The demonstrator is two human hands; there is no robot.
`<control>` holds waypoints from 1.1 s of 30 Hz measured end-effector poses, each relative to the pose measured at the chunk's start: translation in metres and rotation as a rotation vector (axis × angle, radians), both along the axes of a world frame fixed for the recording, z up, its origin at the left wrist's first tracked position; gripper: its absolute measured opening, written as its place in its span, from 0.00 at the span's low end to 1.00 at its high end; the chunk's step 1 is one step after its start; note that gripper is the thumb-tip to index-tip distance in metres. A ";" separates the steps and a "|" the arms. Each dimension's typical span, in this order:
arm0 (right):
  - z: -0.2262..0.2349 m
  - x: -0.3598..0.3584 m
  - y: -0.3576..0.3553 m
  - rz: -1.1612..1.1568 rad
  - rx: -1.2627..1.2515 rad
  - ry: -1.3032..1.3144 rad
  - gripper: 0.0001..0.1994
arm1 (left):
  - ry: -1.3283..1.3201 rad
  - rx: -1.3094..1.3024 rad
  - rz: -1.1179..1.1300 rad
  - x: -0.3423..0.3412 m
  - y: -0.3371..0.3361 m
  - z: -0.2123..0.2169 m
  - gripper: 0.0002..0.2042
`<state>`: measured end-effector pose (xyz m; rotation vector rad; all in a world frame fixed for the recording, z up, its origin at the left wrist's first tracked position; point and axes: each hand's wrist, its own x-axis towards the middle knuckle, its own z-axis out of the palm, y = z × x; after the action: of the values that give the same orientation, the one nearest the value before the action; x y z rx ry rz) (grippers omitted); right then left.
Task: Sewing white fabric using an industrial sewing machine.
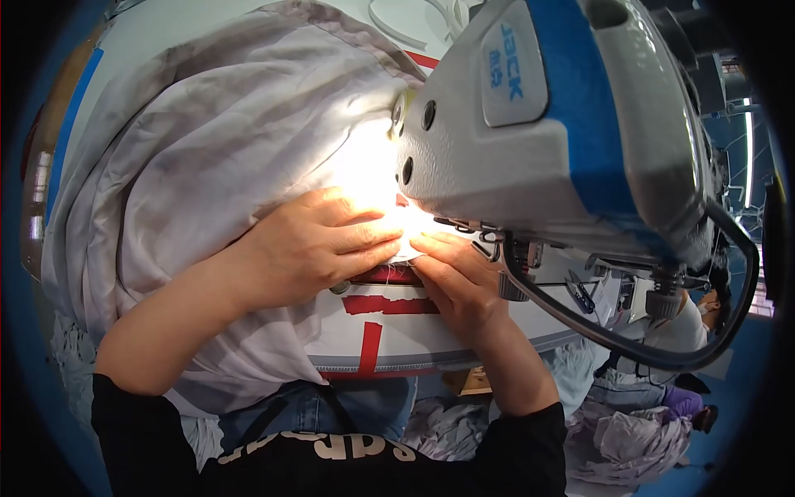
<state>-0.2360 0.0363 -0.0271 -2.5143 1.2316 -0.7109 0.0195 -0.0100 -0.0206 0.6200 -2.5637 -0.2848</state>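
Observation:
A large pale grey-white cloth (190, 157) lies in folds over the left of the sewing table and hangs past its front edge. My left hand (331, 240) rests on it, fingers together and bent, their tips at the cloth's edge by the needle area. From the right, my right hand (460, 273) pinches the same small edge, fingertips almost meeting the left ones. A white-and-blue sewing machine (505, 157) stands over this spot; its bright lamp washes out the cloth there. The needle and presser foot cannot be made out. Loose threads hang below the fingers.
Red tape strips (389, 305) mark the white table near its front edge. Small thread snips (581, 291) lie right of my right hand. A thick black cable (662, 360) loops from the machine. Piled cloth and a person in purple (683, 403) are at lower right.

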 end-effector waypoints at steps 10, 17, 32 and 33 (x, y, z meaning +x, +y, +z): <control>-0.014 -0.006 -0.013 -0.031 -0.004 -0.091 0.11 | 0.118 -0.207 0.054 -0.009 -0.023 -0.001 0.15; -0.026 -0.006 -0.009 -0.127 0.033 -0.100 0.11 | 0.068 -0.132 0.050 -0.003 -0.029 -0.017 0.13; -0.016 -0.044 0.004 -0.234 0.007 -0.153 0.08 | -0.023 -0.122 0.104 -0.027 -0.012 0.011 0.10; -0.014 -0.044 0.004 -0.228 -0.074 -0.104 0.08 | -0.118 -0.032 0.094 -0.021 -0.012 0.017 0.13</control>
<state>-0.2796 0.0405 -0.0410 -2.3821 1.4954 -0.9435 -0.0019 -0.0220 -0.0033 0.7641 -2.6353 -0.1799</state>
